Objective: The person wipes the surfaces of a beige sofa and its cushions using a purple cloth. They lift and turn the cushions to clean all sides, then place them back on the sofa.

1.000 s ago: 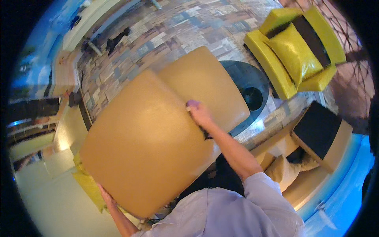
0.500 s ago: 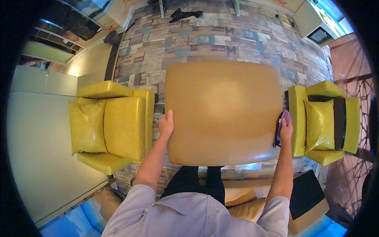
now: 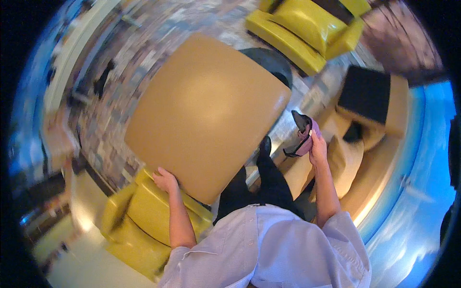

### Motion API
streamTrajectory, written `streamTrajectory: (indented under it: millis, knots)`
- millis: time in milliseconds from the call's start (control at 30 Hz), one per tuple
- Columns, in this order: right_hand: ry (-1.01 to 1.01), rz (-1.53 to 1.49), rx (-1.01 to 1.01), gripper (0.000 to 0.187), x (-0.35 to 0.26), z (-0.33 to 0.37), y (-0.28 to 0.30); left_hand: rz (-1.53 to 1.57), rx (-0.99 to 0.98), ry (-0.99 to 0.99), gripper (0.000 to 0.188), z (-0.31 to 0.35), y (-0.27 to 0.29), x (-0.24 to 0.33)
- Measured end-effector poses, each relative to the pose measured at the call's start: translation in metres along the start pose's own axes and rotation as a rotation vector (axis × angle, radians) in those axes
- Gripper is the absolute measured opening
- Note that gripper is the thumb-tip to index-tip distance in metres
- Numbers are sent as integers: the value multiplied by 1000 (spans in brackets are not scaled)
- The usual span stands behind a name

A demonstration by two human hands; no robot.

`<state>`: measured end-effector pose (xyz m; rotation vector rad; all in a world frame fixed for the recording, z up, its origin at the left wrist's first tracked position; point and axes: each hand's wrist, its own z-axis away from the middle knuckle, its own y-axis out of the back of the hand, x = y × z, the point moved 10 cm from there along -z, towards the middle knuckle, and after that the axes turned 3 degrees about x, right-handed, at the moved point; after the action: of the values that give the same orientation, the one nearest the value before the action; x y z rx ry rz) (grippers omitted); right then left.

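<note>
My left hand [image 3: 165, 180] is at the edge of a tan, smooth-topped table [image 3: 206, 105], close to the corner by a yellow armchair [image 3: 139, 221]. Its fingers look loosely apart, with nothing seen in them. My right hand [image 3: 318, 148] is away from the tabletop, closed around a purple and black cloth item [image 3: 304, 148]. A thin black strap loops down from that item, and a dark, rounded end sticks up from it. Its exact kind cannot be made out.
A second yellow armchair [image 3: 307, 29] stands past the table's far right, near a dark round shape [image 3: 266, 62] partly under the tabletop. On the right are a tan bench [image 3: 379, 163] with a cushion [image 3: 345, 156] and a black panel [image 3: 365, 94]. Patterned flooring [image 3: 129, 62] is blurred.
My view has swung to the right, so the table and armchairs appear rotated. My right hand has left the table's right edge with the cloth item. My left hand stays by the table's left edge.
</note>
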<state>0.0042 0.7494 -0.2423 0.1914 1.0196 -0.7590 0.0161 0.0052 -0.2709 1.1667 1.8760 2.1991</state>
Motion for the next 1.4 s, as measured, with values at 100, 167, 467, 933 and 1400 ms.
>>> streamTrajectory:
  millis: [100, 167, 467, 933, 1400]
  knots:
    - [-41, 24, 250, 33, 43, 43, 88, -182, 4, -353, 66, 1, -1, 79]
    - [-68, 110, 402, 31, 71, 63, 143, -209, -72, -534, 70, 17, -21, 128]
    - [-167, 150, 714, 30, 212, 203, 307, -291, -474, -1230, 75, 225, -48, 223]
    - [-519, -168, 724, 45, 412, 337, 407, -515, -1035, -1409, 69, 441, -106, 201]
    - [-262, -526, 1029, 36, 326, 343, 445, -660, -1227, -1344, 40, 520, -200, 265]
